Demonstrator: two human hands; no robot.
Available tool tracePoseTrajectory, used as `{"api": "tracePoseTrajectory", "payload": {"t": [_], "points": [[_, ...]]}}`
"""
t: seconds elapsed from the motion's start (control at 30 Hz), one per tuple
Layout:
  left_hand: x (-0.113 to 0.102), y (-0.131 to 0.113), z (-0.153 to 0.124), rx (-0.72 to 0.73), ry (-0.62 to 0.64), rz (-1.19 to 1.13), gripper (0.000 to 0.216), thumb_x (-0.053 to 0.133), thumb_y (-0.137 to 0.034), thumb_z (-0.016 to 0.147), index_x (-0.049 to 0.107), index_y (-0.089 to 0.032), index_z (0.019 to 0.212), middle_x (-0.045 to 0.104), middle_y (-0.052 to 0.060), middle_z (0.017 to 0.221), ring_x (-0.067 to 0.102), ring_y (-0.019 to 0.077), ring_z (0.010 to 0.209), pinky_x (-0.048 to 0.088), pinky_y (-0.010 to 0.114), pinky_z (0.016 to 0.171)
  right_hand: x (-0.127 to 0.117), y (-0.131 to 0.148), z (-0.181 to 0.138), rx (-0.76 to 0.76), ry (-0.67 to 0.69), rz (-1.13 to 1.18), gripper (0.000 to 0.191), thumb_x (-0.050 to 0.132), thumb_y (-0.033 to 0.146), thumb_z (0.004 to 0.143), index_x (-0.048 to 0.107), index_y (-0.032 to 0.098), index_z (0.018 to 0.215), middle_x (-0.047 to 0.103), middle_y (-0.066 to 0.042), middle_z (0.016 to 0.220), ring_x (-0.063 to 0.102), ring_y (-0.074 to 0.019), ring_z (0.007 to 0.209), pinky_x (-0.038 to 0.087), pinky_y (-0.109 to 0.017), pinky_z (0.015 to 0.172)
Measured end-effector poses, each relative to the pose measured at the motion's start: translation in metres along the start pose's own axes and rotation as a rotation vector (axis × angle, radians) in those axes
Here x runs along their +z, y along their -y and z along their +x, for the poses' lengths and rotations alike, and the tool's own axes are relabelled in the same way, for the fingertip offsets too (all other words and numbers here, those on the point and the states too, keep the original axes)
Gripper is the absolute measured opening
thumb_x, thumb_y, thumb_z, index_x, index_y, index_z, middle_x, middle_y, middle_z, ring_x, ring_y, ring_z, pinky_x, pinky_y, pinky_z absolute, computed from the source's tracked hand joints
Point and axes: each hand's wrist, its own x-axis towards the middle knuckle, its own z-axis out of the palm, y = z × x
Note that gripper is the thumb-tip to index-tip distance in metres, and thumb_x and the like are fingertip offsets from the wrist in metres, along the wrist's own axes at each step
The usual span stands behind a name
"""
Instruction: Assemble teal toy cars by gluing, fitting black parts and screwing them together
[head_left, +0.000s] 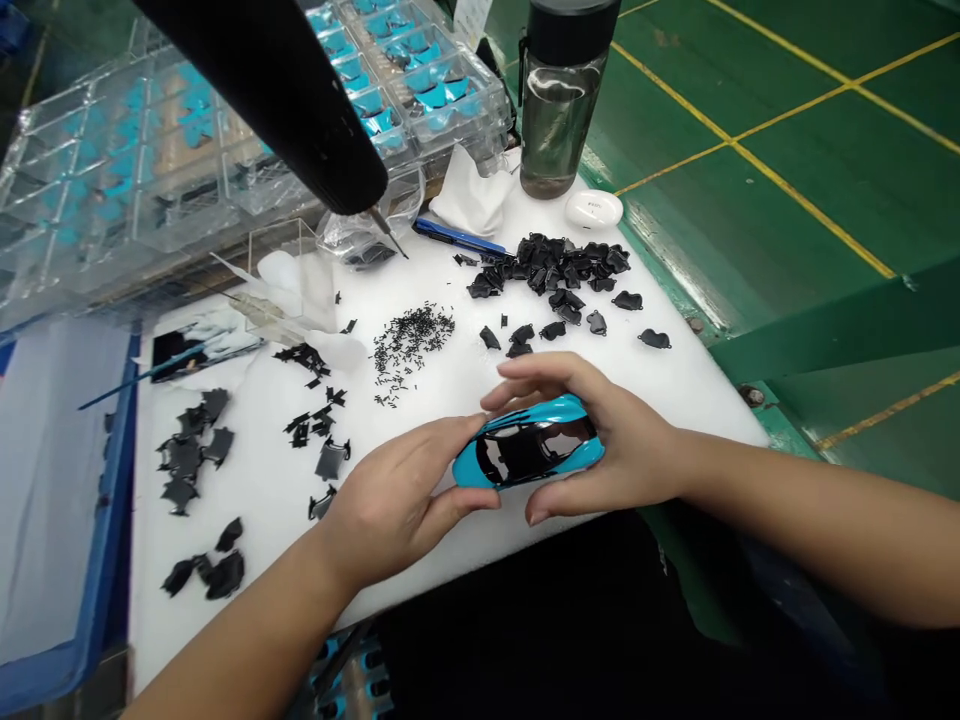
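We hold a small blue-and-black toy car point(529, 450) at six o'clock on the white desk point(675, 400), left hand point(397, 500) pinching one end, right hand point(611, 440) cupped around the other. It seems light, glossy and slippery; its sides look safest to grip.

Both hands grip a small glossy blue toy car body with black windows point(529, 450) over the white foam work pad point(675, 385). The left hand point(394, 500) clasps its front end; the right hand point(607, 440) wraps the rear. Just beyond the right hand's fingers lies a heap of black plastic parts point(555, 268); beyond the left hand's, tiny black pins point(409, 340).
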Motion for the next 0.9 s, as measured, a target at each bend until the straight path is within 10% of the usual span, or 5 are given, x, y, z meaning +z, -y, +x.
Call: {"api": "tracePoseTrajectory", "payload": {"t": [0.17,0.9], "points": [[0.0008,0.0046,-0.0009,0.065,-0.013,-0.009,0.052,0.065,-0.035,0.090,0.049,-0.012,0.134,0.074,0.014,0.108,0.073,0.0205,0.096,0.061,0.027,0.086,-0.0020,0.0020,0.0009,0.033,0.034,-0.135,0.061,0.092,0.030,0.065,0.064,0.022,0.118,0.071,-0.010,0.116,0.070,-0.0249,0.106,0.057,-0.034,0.093],[-0.0013,-0.0006,-0.0031,0.025,0.012,-0.092,0.048,0.063,-0.027,0.092,0.048,-0.007,0.133,0.073,0.018,0.112,0.072,0.0210,0.101,0.059,0.026,0.087,-0.0011,0.0025,0.0022,0.064,0.049,-0.108,0.060,0.093,0.025,0.064,0.066,0.021,0.117,0.073,-0.009,0.121,0.071,-0.0252,0.111,0.058,-0.034,0.097]]}}
